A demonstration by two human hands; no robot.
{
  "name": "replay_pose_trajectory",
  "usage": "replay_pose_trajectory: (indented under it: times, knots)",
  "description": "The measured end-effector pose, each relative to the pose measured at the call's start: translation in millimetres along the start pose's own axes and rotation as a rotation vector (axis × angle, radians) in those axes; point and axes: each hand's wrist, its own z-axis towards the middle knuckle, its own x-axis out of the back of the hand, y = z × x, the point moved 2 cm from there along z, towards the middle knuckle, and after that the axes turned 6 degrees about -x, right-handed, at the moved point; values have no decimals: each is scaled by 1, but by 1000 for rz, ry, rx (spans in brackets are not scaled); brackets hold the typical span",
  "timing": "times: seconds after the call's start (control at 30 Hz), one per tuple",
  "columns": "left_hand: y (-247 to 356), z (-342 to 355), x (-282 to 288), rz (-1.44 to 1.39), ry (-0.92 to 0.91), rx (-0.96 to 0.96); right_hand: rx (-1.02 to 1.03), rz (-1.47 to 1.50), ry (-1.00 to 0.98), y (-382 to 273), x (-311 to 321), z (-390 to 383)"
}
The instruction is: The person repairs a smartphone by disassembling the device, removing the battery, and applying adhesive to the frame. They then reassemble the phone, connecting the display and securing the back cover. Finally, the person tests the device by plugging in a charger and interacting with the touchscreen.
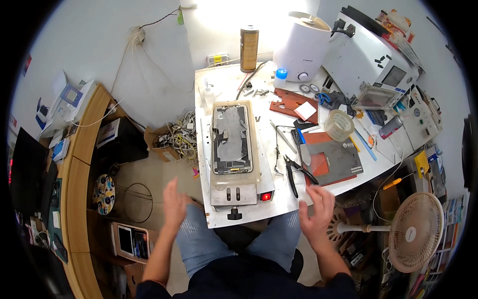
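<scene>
An opened smartphone [232, 139] with a grey sheet over its inner parts lies on a flat heating plate machine [215, 185] at the table's near left. That machine has a black knob [234, 214] at its front and a lit red switch [266, 196]. My left hand [175, 205] hovers left of the table edge, fingers stretched, slightly blurred, holding nothing. Over the near right edge, my right hand [317, 213] is open and empty, its thumb apart from the fingers. Nearest to it are black-handled cutting pliers [293, 183].
Behind the pliers lie a grey mat [338, 164], a clear tape roll [339, 125] and a brown-red tray [284, 101]. A spray can [249, 50], a white humidifier [302, 47] and a white machine [368, 55] stand at the back. A fan [416, 232] stands at right.
</scene>
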Motion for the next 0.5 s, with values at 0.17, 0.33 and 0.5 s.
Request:
replay_pose_trajectory:
  times: [0.17, 0.33, 0.5]
  knots:
    - [-6, -114, -40, 248, -262, 84, -63, -178, -141, -5, -21, 35]
    - [-16, -101, -46, 51, -271, 169, -133, -183, -192, 3, -34, 38]
    - [-31, -75, -59, -2, -155, 194, -117, -199, -97, 2, -36, 38]
